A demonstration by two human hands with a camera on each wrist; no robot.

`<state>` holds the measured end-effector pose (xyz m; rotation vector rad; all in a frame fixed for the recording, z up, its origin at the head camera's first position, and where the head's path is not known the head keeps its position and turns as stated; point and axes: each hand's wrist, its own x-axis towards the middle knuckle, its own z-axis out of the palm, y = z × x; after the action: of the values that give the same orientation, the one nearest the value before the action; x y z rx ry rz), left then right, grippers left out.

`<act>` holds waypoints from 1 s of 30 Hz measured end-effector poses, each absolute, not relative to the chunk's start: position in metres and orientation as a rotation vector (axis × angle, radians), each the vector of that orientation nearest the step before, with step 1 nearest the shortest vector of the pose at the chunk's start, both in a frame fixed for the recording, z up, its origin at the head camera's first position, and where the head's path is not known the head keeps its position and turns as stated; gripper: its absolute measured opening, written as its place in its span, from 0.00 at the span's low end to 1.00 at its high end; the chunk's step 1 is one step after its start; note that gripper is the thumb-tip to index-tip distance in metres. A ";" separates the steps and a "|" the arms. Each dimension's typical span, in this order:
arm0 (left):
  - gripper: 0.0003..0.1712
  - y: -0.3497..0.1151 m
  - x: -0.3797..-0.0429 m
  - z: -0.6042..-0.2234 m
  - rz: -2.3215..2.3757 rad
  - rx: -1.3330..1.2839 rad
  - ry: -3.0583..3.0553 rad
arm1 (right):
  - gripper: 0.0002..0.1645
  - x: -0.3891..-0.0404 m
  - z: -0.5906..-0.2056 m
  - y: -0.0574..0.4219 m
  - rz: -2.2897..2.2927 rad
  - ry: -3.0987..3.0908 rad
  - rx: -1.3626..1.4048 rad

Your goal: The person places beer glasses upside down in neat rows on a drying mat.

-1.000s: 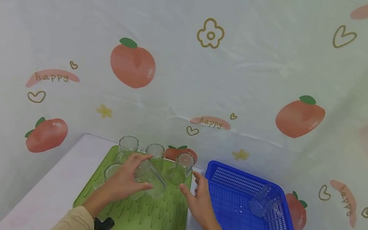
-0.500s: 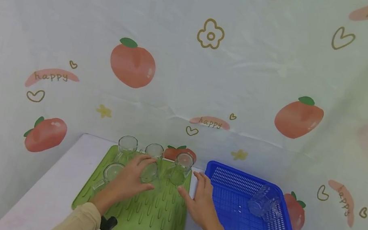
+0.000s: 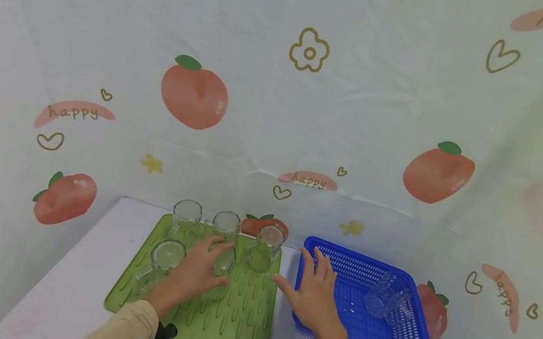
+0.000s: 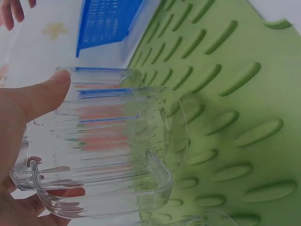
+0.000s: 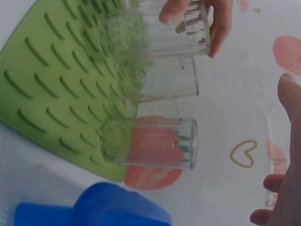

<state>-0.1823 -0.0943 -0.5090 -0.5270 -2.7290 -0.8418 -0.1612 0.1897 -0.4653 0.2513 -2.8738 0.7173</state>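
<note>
My left hand holds a clear glass mug by its base end, thumb on one side and fingers on the other. Upside down, this mug has its mouth right at the ribbed green drying mat, and its handle shows in the left wrist view. Several other glass mugs stand on the mat: one at the back left, a back middle mug, a back right mug and a front left mug. My right hand, fingers spread and holding nothing, hovers over the left side of the blue basket.
Inside the blue basket, clear glassware lies toward the right side. Both mat and basket sit on a white table. A white printed curtain rises directly behind them.
The mug in my left hand has gone from tilted to upside down over the mat. My right hand has moved right, from beside the mat to the basket's left side.
</note>
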 end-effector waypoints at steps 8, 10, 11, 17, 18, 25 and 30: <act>0.49 -0.093 -0.181 -0.518 -0.810 -0.503 -2.791 | 0.58 -0.163 -0.459 0.204 0.676 -2.928 0.218; 0.49 -0.094 -0.180 -0.520 -0.803 -0.500 -2.798 | 0.57 -0.163 -0.458 0.207 0.670 -2.932 0.213; 0.49 -0.094 -0.180 -0.520 -0.798 -0.498 -2.803 | 0.57 -0.163 -0.458 0.208 0.670 -2.931 0.209; 0.49 -0.094 -0.180 -0.524 -0.803 -0.490 -2.815 | 0.56 -0.163 -0.455 0.219 0.700 -2.909 0.179; 0.49 -0.094 -0.180 -0.525 -0.805 -0.490 -2.809 | 0.56 -0.163 -0.454 0.221 0.708 -2.907 0.177; 0.49 -0.095 -0.179 -0.526 -0.779 -0.499 -2.805 | 0.57 -0.163 -0.451 0.229 0.698 -2.944 0.144; 0.48 -0.095 -0.180 -0.524 -0.811 -0.498 -2.816 | 0.57 -0.162 -0.451 0.231 0.691 -2.944 0.140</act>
<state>-0.1798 -0.0950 -0.5242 -0.4976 -2.8158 -0.8113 -0.1625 0.2307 -0.4505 0.1400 -2.9436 0.6909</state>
